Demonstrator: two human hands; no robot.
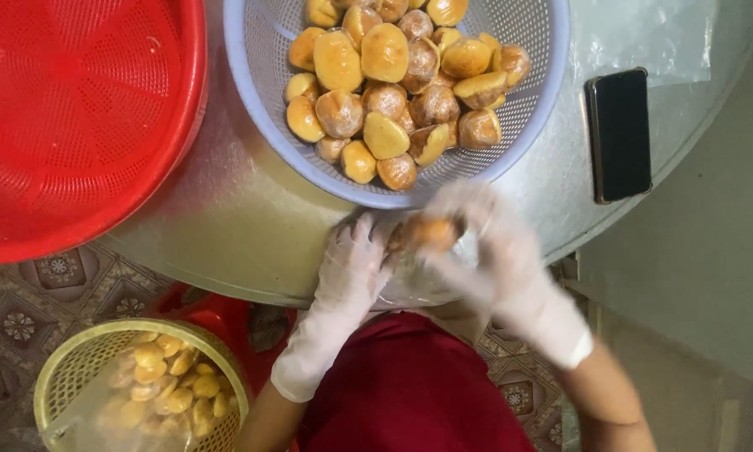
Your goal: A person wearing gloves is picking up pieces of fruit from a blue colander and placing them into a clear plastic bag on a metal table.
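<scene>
Both my hands wear thin white gloves. My right hand [498, 255] grips a small golden-brown bun [431, 233] at the near edge of the round metal table [242, 226]. My left hand [353, 259] is beside it, fingers on a clear plastic bag [418, 285] under the bun. Just beyond the hands stands a light-blue perforated basket [263, 92] piled with several similar buns, some wrapped in clear film.
A large red perforated basket [75, 117] lies at the left on the table. A black phone [618, 134] rests at the right, near a clear plastic sheet [644, 38]. Below left, on the patterned tile floor, a yellow basket [75, 356] holds bagged buns.
</scene>
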